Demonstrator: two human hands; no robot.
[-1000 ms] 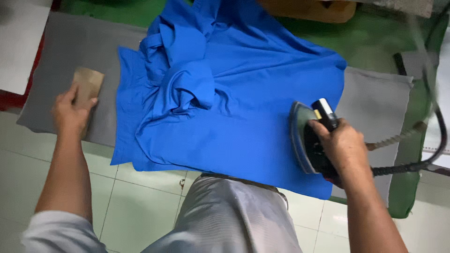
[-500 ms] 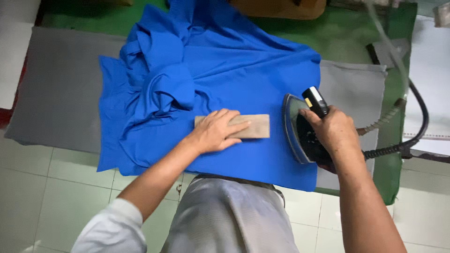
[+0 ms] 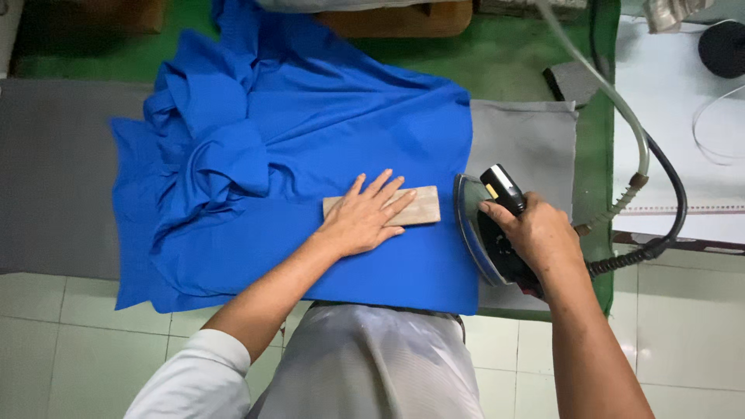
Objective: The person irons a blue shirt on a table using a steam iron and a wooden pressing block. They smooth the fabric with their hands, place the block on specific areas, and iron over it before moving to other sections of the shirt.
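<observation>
Green floor mat [image 3: 504, 66]; black spool [image 3: 723, 48]; pale tiled floor [image 3: 683, 326]

One head camera, looking almost straight down over your own chest at the work in front of you.

You see the scene from standing height, close enough that your shirt front fills the bottom middle and both forearms run up from the lower edge. The grey padded tabletop [image 3: 54, 178] crosses the frame from left to right, with the blue garment [image 3: 310, 155] near the centre. Your left hand [image 3: 361, 221] sits mid-frame and your right hand [image 3: 539, 233] right of centre. Tiled floor [image 3: 70, 341] shows along the bottom, a white surface [image 3: 683, 132] at the right edge. There is no second view to overlap with.
</observation>
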